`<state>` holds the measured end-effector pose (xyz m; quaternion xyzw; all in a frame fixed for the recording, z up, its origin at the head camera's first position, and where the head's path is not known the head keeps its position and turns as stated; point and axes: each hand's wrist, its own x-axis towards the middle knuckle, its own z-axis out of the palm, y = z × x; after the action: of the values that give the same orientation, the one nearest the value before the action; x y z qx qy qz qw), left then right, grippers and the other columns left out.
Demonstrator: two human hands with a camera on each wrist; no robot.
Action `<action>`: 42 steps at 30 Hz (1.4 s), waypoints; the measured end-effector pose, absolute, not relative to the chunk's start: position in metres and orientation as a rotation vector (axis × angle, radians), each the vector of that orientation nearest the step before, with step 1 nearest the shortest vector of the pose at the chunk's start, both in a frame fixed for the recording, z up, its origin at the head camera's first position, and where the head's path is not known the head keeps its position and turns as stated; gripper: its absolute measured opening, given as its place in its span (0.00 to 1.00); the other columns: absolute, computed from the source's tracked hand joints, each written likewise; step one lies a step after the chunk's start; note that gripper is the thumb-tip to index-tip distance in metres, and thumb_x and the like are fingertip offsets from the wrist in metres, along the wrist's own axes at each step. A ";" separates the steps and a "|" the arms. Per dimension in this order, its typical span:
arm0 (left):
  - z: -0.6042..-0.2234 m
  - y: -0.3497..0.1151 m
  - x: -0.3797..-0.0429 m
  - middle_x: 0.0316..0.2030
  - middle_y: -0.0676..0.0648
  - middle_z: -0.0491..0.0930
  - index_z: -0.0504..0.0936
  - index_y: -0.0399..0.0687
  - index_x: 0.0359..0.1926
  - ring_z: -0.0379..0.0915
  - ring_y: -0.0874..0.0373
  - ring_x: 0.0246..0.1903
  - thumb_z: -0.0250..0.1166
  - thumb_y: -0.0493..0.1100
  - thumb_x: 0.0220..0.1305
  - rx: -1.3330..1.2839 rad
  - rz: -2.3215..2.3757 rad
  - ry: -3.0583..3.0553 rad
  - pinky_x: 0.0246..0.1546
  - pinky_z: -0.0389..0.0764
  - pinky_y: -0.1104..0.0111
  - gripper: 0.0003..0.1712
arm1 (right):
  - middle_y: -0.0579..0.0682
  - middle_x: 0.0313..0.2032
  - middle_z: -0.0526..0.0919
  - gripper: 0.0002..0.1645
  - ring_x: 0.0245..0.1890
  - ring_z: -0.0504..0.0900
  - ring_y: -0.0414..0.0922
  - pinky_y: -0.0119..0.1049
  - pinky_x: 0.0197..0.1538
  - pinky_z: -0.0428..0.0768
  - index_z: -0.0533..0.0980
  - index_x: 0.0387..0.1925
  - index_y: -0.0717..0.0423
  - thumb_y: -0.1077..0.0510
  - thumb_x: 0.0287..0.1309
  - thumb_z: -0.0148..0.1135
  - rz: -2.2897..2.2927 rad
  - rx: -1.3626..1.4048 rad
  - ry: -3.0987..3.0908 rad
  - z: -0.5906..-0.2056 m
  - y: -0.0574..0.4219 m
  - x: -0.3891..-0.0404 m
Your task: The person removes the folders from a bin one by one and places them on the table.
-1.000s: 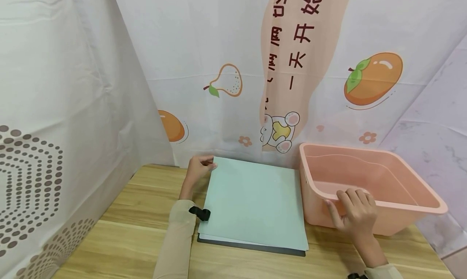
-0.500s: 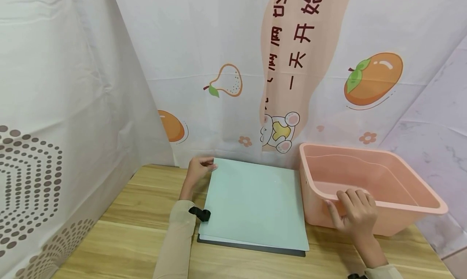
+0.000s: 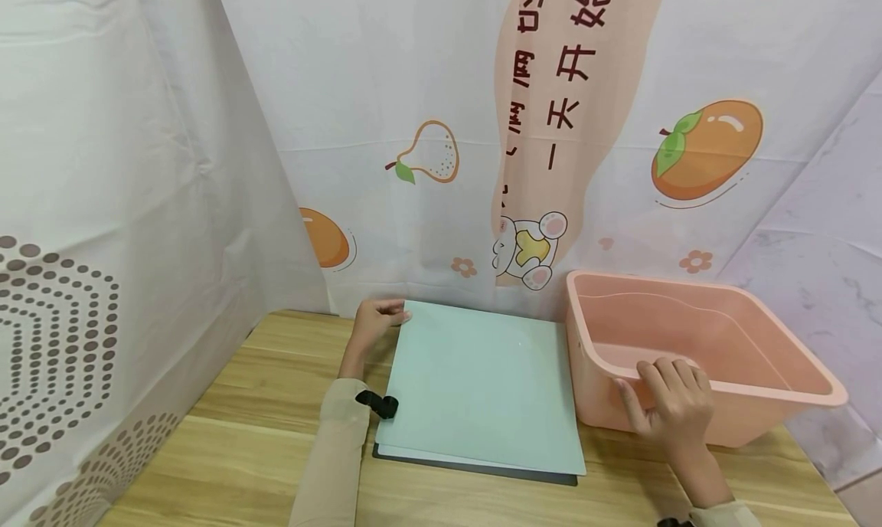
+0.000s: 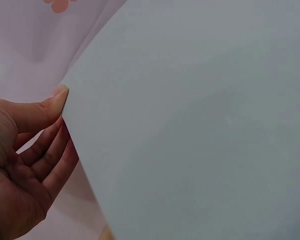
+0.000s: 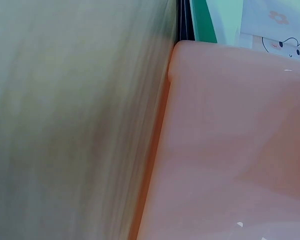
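My left hand (image 3: 377, 320) pinches the far left corner of a pale green sheet (image 3: 482, 389) between thumb and fingers. In the left wrist view the sheet's large plain face fills most of the picture, with the thumb on its corner. Beneath it, along the near edge, show a white layer (image 3: 448, 455) and a dark backing (image 3: 510, 475) on the table. My right hand (image 3: 671, 404) grips the near rim of a pink plastic tub (image 3: 765, 412), fingers over the rim and thumb outside. The right wrist view shows the tub's outer wall (image 5: 230, 140), but not the hand.
The wooden table (image 3: 227, 427) extends to the left and in front of the sheets. Behind it hangs a white printed cloth (image 3: 344, 75) with fruit drawings, close to the sheets' far edge. The tub stands directly right of the sheets, near a pale marbled side panel (image 3: 820, 266).
The far edge of the pale green sheet has dropped very slightly, and its near right corner has edged a little towards me. Both hands keep their holds and places.
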<state>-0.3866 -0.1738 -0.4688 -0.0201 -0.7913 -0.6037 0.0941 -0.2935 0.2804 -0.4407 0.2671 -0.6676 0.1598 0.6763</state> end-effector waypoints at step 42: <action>-0.472 -0.175 -0.393 0.47 0.37 0.88 0.84 0.35 0.58 0.84 0.64 0.32 0.73 0.36 0.62 0.086 -1.955 -2.357 0.34 0.87 0.70 0.23 | 0.60 0.16 0.71 0.37 0.20 0.69 0.63 0.55 0.29 0.63 0.73 0.18 0.65 0.37 0.68 0.55 0.362 0.587 -1.498 -0.442 0.281 -0.295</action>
<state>-0.3933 -0.1751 -0.4719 0.0282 -0.7688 -0.6377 0.0391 -0.2948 0.2807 -0.4417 0.2614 -0.6670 0.1610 0.6789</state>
